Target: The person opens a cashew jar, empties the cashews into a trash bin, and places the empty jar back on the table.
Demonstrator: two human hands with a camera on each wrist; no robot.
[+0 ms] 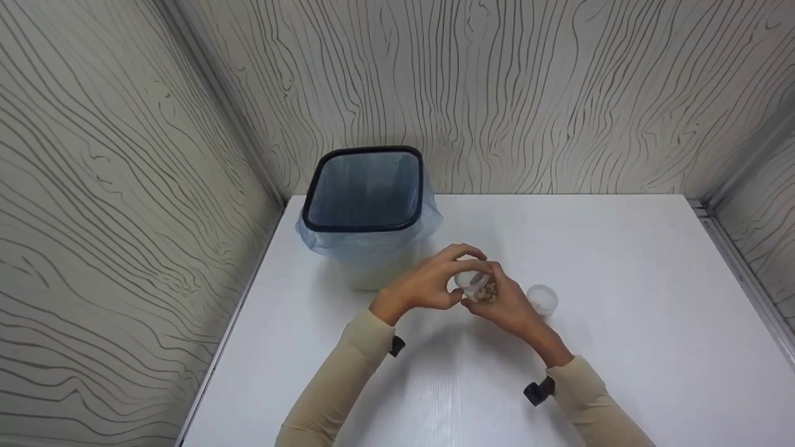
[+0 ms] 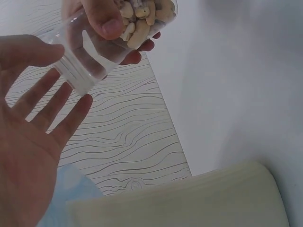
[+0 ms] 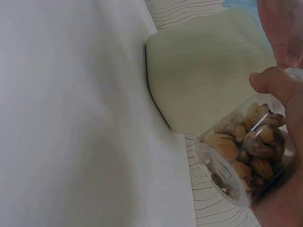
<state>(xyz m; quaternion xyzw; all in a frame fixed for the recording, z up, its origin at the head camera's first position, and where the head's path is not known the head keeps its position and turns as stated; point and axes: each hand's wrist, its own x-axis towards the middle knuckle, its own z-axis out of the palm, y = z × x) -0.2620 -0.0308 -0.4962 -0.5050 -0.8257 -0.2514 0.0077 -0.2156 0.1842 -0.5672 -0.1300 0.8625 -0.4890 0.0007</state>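
Observation:
A clear plastic jar of cashew nuts (image 3: 260, 146) is held tilted above the white table. My right hand (image 1: 506, 304) grips its body, with the thumb along the side in the right wrist view. The nuts (image 2: 139, 23) lie gathered toward the jar's base. My left hand (image 1: 431, 279) is at the other end, its thumb and fingertips around the clear rim (image 2: 75, 78). No nuts show in the neck part. Just right of my right hand, a round translucent white piece (image 1: 542, 300) stands on the table.
A pale bin (image 3: 208, 71) with a black rim (image 1: 363, 228) and a light blue liner (image 1: 372, 186) stands at the table's back left. Wood-patterned panels (image 1: 497, 93) rise behind the white table (image 1: 621, 298) and along both sides.

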